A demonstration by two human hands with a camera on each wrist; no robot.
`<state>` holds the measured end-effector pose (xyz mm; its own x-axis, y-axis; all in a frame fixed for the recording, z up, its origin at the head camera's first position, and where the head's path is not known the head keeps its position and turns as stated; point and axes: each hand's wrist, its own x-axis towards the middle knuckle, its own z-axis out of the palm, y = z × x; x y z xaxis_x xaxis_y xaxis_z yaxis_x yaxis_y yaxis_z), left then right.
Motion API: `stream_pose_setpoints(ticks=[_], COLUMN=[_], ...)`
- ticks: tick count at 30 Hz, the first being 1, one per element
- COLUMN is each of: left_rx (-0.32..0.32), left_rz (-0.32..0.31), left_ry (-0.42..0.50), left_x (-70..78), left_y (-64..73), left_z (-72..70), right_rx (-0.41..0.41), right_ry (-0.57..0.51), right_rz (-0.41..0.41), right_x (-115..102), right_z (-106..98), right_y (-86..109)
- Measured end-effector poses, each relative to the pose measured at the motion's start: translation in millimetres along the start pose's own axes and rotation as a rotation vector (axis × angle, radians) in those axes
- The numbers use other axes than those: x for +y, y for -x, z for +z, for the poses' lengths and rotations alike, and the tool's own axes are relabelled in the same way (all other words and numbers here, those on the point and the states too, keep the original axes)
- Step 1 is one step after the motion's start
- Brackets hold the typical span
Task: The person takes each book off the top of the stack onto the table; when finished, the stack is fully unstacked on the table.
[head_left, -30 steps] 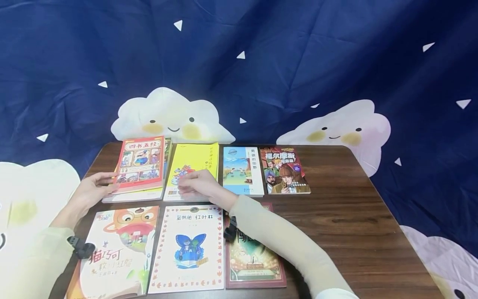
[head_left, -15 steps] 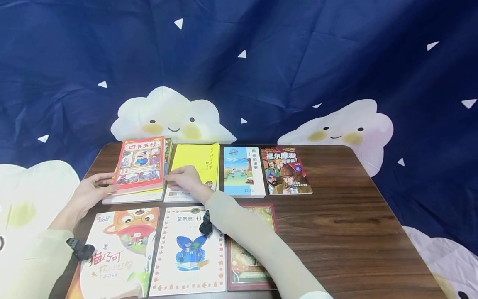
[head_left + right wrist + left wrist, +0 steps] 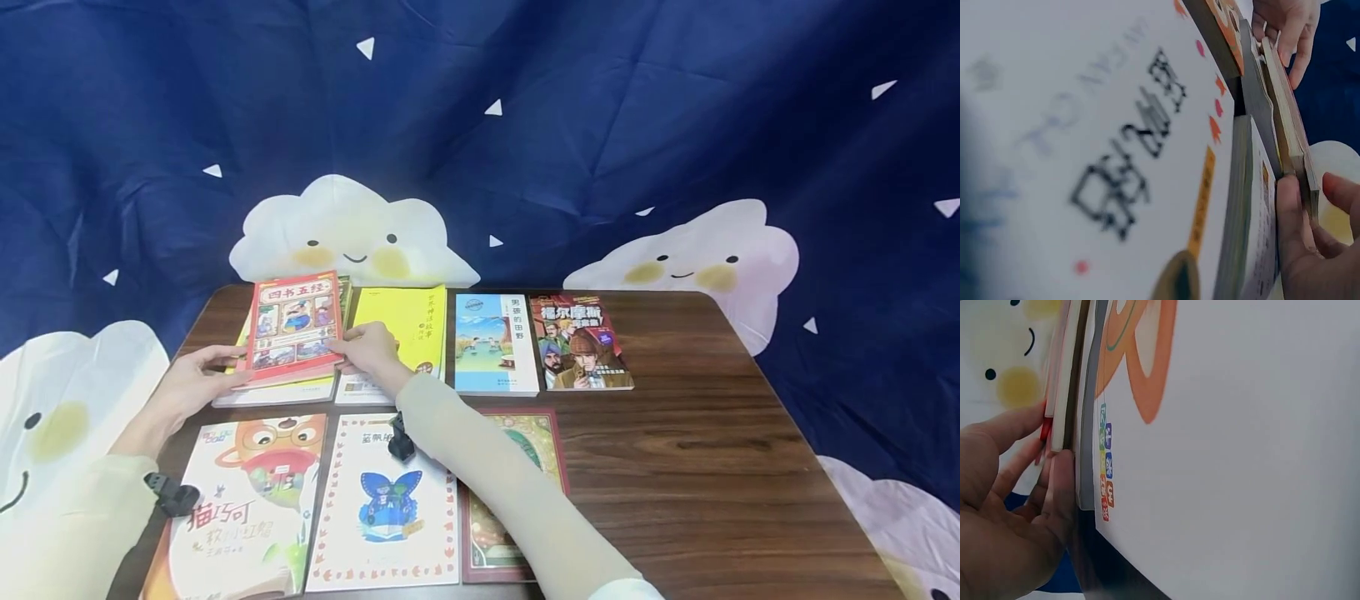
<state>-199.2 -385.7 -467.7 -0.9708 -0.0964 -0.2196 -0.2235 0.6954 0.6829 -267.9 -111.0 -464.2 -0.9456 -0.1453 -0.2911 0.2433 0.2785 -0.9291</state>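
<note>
A red comic-style book [image 3: 296,321] tops a stack at the table's back left. My left hand [image 3: 198,383] holds it by its left edge, thumb and fingers at either face in the left wrist view. At the lower right corner, my right hand [image 3: 371,350] pinches the same book; in the right wrist view its thumb and a finger lie on opposite sides of the book edges [image 3: 1291,137]. Beneath it show a white-bordered book [image 3: 277,393] and a green-edged one [image 3: 345,296]. My right hand partly covers the yellow book [image 3: 397,312] beside the stack.
Right of the yellow book lie a blue-and-white book [image 3: 483,333] and a detective book [image 3: 581,346]. The front row has a cartoon-animal book [image 3: 255,508], a white butterfly book [image 3: 386,500] and a red-bordered book [image 3: 551,442]. All lie on a brown wooden table [image 3: 697,483].
My right hand has moved left from over the yellow book to the red book and taken hold of its right edge. The red book has shifted slightly right, baring yellow at its left.
</note>
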Motion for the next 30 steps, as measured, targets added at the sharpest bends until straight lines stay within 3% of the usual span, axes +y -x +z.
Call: stream_pose_setpoints(ticks=[2, 5, 11, 19, 23, 30], left_rx=[-0.007, -0.018, -0.017, 0.007, 0.007, 0.007], left_rz=[0.002, 0.003, 0.016, 0.041, 0.050, 0.071], left_ry=[-0.007, -0.006, 0.021, 0.068, 0.105, 0.138], left_x=[0.7, 1.8, -0.6, -5.1, -6.2, -8.8], left_y=[-0.8, -1.1, 1.3, 5.5, 6.1, 4.5], left_z=[-0.6, -1.4, -3.1, -5.8, -8.2, -11.2], right_rx=[0.018, 0.013, -0.106, -0.293, -0.325, -0.353], right_ry=[0.061, 0.045, -0.223, -0.378, -0.402, -0.360], right_rz=[-0.011, -0.024, 0.030, 0.131, 0.139, 0.054], right_x=[-1, -1, 5, 9, 9, 12], right_z=[-2, -5, -14, -44, -62, -104], right_y=[-3.7, -5.5, -7.6, -2.9, 6.7, 28.3])
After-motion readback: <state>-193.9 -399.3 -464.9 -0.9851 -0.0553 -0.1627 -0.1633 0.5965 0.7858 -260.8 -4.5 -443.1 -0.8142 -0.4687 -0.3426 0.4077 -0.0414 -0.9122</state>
